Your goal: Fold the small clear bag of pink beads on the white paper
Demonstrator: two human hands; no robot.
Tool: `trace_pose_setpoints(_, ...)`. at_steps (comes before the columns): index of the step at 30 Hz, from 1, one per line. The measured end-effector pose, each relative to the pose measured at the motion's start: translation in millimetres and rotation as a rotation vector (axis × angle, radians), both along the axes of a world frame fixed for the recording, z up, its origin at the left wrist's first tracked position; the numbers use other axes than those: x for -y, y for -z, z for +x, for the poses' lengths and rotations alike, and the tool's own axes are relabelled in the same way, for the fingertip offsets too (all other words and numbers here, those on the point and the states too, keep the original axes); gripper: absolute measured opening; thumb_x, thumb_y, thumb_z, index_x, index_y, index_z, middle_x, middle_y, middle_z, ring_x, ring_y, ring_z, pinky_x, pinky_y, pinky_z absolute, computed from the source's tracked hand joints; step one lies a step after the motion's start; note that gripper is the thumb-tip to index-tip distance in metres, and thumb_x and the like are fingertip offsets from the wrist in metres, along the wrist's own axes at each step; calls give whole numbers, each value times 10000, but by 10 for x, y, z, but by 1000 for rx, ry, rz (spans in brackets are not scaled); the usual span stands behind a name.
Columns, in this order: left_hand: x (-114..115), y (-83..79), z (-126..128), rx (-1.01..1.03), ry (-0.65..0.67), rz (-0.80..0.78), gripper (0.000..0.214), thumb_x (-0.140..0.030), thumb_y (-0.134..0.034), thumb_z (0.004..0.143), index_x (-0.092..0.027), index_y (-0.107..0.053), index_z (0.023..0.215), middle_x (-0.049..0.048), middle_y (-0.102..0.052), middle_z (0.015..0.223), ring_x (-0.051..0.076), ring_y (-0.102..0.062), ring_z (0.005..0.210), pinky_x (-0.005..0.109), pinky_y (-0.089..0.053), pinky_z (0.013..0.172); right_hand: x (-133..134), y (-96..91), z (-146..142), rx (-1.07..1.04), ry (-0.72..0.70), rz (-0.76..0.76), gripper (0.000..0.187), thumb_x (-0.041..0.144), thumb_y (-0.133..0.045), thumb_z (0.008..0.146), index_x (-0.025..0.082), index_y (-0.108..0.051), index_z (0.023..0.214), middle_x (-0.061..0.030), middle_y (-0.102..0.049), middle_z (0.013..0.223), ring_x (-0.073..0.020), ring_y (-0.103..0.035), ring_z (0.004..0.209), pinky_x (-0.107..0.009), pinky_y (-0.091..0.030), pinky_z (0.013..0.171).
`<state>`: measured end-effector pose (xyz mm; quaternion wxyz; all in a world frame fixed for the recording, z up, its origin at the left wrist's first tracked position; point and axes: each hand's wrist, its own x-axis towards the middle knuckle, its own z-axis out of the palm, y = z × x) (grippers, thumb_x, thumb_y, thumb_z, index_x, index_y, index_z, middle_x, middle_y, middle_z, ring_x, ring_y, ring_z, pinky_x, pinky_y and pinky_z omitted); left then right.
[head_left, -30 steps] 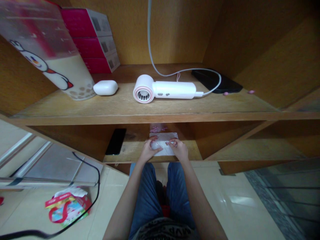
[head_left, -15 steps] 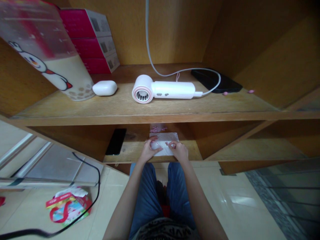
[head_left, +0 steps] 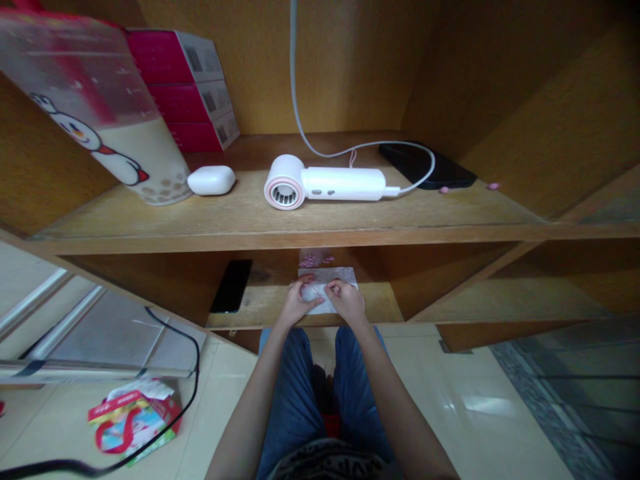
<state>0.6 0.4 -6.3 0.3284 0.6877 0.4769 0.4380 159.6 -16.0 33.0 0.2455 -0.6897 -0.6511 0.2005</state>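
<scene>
On the lower shelf lies a white sheet [head_left: 340, 273], perhaps paper or tissue, with both hands over it. My left hand [head_left: 296, 303] rests on its left side, thumb and forefinger spread apart in a curve. A thin pinkish line, perhaps a thread, shows faintly between the hands. My right hand [head_left: 347, 301] is closed in a pinch above the middle of the sheet; whatever its fingertips hold is too small to make out. Just behind the sheet sits a cluster of small pink beads [head_left: 311, 261].
A black phone [head_left: 232, 287] lies left of the hands. The upper shelf [head_left: 350, 220] overhangs them, carrying a white handheld fan [head_left: 345, 184] with a cable, a white earphone case [head_left: 211, 180], a milk tea cup [head_left: 165, 157], pink boxes [head_left: 175, 100] and a black case [head_left: 425, 163].
My right hand has shifted left, closer to my left hand. The small pink item seen by its fingertips before is now hidden. My left hand has barely moved.
</scene>
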Motion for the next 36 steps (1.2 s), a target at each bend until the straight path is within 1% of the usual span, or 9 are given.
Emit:
trace_pose_setpoints(3,5,3,1,-6,-16,-20,552,-343,-720,598,-179,-513,1083,93,-569,1109,202,-547,968,355,-430,837,-27,2,-78,-22,-44,-3,250,418,-467,800,251,-649,839,18,-639,674,-123,-578,657,-199,-331,549)
trace_pose_setpoints(5,7,-2,0,6,-15,-16,548,-337,-721,596,-179,-517,1080,93,-569,1105,202,-546,969,357,-428,840,-35,-1,-65,-38,-41,-20,266,429,-464,799,249,-649,863,14,-645,692,-128,-583,679,-202,-340,560)
trace_pose_setpoints(10,10,-25,-2,7,-4,-24,546,-342,-717,605,-188,-516,1089,92,-557,1132,200,-538,981,356,-426,836,-25,-19,126,19,45,-57,249,422,-477,792,257,-647,868,13,-642,703,-130,-585,683,-205,-340,556)
trace_pose_setpoints(15,6,-32,-3,10,-15,-10,545,-339,-732,583,-180,-531,1064,99,-561,1124,205,-538,976,359,-418,843,-24,4,244,86,58,-98,297,484,-501,771,261,-647,900,0,-648,705,-144,-598,703,-213,-351,567)
trace_pose_setpoints(22,10,-47,-5,19,-10,-15,542,-333,-728,588,-178,-525,1067,90,-562,1118,191,-542,963,340,-425,834,-13,40,191,144,58,-102,297,487,-477,795,264,-665,852,-13,-670,729,-157,-618,740,-214,-367,582)
trace_pose_setpoints(30,3,-17,2,39,-4,-10,540,-333,-727,592,-176,-522,1066,92,-554,1131,193,-533,994,338,-417,849,-19,46,196,163,62,-111,311,493,-457,806,266,-665,846,-17,-674,757,-152,-615,732,-210,-378,589)
trace_pose_setpoints(36,-6,2,-1,35,-15,-18,565,-358,-728,590,-174,-515,1080,82,-567,1106,185,-538,975,325,-426,834,-38,45,197,153,48,-110,288,467,-465,805,266,-664,866,-19,-671,755,-157,-615,755,-216,-382,610)
